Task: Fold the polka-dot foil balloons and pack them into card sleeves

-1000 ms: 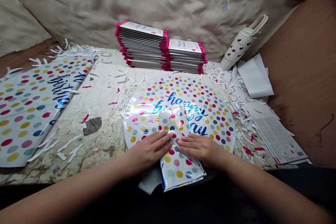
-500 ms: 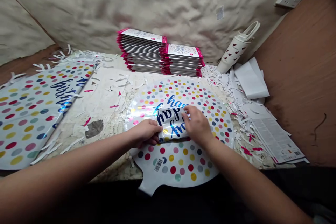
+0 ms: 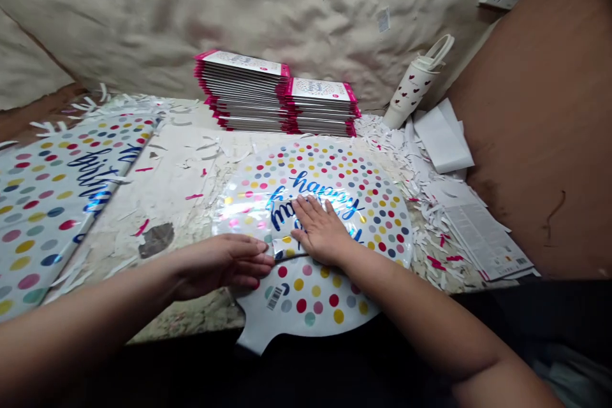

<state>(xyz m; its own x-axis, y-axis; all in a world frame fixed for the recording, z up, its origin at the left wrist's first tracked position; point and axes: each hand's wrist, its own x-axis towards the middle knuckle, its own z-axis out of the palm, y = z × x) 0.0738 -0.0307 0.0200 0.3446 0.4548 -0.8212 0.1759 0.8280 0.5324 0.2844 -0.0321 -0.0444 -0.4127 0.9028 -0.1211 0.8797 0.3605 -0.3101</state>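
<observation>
Atop the round, polka-dotted foil balloon [image 3: 325, 299], right hand [image 3: 321, 229] flattened on folded, shiny dotted foil [image 3: 285, 246]; left hand [image 3: 234, 262], fingers extended, at its edge.

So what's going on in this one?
A person's bare right hand presses flat on a small folded piece of shiny, dotted white foil, while the left hand is at its left edge. The piece lies on a large, round, white foil balloon with coloured dots, spread flat. Behind it stand two adjoining stacks of pink-edged packets, and more dotted white foil lies to the left.
</observation>
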